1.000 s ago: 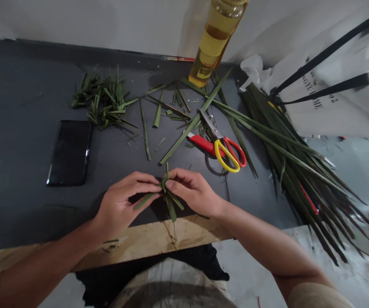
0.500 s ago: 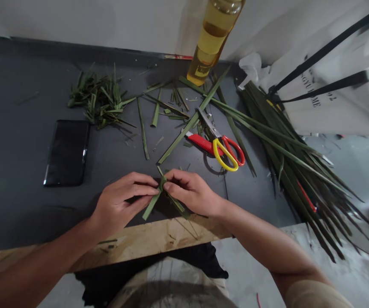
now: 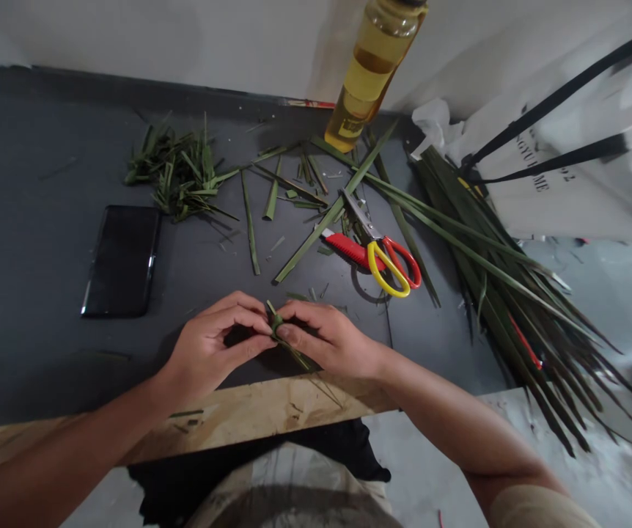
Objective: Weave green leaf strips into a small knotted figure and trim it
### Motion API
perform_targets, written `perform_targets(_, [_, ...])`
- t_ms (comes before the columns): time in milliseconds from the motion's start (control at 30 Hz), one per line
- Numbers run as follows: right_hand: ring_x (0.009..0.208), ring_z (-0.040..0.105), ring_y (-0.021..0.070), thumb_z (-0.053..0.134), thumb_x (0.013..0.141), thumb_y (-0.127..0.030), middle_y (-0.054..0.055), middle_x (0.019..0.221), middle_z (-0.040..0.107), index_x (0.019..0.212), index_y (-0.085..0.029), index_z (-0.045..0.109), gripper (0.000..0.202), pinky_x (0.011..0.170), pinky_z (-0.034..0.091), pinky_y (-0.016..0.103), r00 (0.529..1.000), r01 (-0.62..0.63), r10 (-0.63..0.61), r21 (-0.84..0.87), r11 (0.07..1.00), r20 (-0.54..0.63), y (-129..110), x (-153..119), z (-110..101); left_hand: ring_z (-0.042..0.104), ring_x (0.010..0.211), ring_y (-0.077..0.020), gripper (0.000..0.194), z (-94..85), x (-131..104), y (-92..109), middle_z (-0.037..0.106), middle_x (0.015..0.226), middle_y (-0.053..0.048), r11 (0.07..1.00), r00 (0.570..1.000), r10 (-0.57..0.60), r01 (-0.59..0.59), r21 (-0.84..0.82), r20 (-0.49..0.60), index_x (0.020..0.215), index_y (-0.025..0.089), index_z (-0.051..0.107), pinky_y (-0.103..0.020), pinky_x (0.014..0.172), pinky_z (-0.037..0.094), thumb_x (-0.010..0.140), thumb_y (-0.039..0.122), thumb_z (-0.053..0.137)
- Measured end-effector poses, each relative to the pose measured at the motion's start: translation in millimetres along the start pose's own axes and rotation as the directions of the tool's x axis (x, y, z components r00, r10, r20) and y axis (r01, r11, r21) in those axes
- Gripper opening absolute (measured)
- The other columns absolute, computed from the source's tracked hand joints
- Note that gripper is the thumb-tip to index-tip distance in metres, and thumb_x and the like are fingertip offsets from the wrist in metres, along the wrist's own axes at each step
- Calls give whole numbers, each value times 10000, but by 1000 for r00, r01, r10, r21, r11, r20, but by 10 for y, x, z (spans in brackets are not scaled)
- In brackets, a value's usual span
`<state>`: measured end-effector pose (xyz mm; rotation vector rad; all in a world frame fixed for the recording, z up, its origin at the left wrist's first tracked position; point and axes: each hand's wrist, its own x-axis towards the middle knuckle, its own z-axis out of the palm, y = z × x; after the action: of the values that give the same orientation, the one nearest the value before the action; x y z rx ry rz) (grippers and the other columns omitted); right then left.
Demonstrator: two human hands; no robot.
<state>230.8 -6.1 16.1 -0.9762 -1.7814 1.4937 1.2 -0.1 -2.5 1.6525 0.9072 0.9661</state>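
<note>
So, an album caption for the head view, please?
Left hand and right hand pinch a green leaf piece; scissors and leaf strips lie beyond.

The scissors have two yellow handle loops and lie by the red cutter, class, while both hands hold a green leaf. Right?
Not quite: the head view shows the scissors with one yellow loop, one red. They lie by the red cutter; left hand and right hand hold the green leaf.
</note>
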Motion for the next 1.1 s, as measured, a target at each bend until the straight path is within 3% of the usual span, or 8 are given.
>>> perform_targets(267, [875,658,142,521,1099,-265,44,964,707,1053,-174,670,180,839,534,272,990,138,-139,-73,988,-18,82,-32,41,717,836,-136,129,56,-7,-11,732,916,-10,944,969,-248,247,-220,23,953,227,760,-209,762,595,861,186,842])
perform_targets(467, [857,638,149,499,1125,-288,46,937,686,1082,-178,664,203,826,543,284,982,183,-186,-105,978,-17,126,-46,73,714,858,-115,137,57,5,34,724,923,1,941,978,-207,204,-269,17,951,231,771,-181,787,591,864,136,815])
perform_targets(567, [881,640,159,468,1136,-297,57,953,691,1125,-173,666,234,849,544,300,976,217,-218,-92,972,0,162,-39,74,707,834,-108,152,58,18,23,721,897,11,920,970,-239,239,-310,38,934,228,761,-179,773,593,842,124,824])
perform_targets(733, [886,637,153,444,1149,-335,55,971,674,1158,-167,668,280,855,540,295,986,165,-165,-75,983,7,199,-31,68,703,786,-108,167,79,33,-11,720,849,20,905,960,-278,271,-329,26,902,216,746,-186,737,596,805,126,847])
perform_targets(967, [895,630,160,413,1158,-401,63,979,665,1171,-174,679,350,840,541,303,988,155,-155,-42,987,-11,172,-39,87,698,815,-122,154,108,18,54,700,897,-7,961,979,-187,164,-223,-85,889,200,752,-210,750,588,810,76,800])
perform_targets(1100, [865,630,148,465,1142,-444,41,938,662,1108,-174,709,365,843,533,297,994,102,-100,39,994,-43,148,-35,105,694,802,-121,145,114,21,51,700,887,-5,938,974,-219,192,-290,-62,889,204,760,-205,732,588,818,86,806])
